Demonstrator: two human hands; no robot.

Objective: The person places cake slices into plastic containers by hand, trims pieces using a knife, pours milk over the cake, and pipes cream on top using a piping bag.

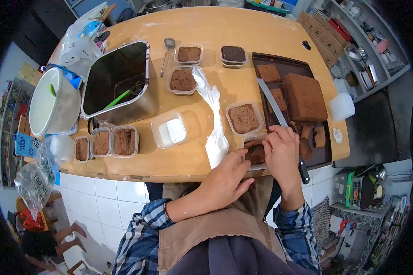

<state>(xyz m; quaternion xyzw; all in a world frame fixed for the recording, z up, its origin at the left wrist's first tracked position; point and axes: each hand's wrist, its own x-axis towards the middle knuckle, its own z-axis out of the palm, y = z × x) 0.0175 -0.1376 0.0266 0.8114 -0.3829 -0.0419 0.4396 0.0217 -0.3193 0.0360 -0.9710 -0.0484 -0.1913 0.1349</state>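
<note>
A clear plastic container (256,168) with brown cake pieces stands at the table's front edge. My left hand (225,178) is at its left side, fingers apart, with nothing visible in it. At the container's right rim, my right hand (282,153) has its fingers bent together over a piece of cake (257,144); the fingertips partly hide the piece. A long knife (274,104) lies across the edge of a dark tray (320,158), its black handle beside my right hand. The tray holds a large cake block (305,97) and smaller pieces. A white piping bag (213,119) lies left of the container.
Several cake-filled containers (245,118) stand about the table (197,169). A container with white cream (170,130), a strainer (169,43), a deep metal pan (147,98) and a white tub (55,103) are on the left. Another person's legs (69,238) show at lower left.
</note>
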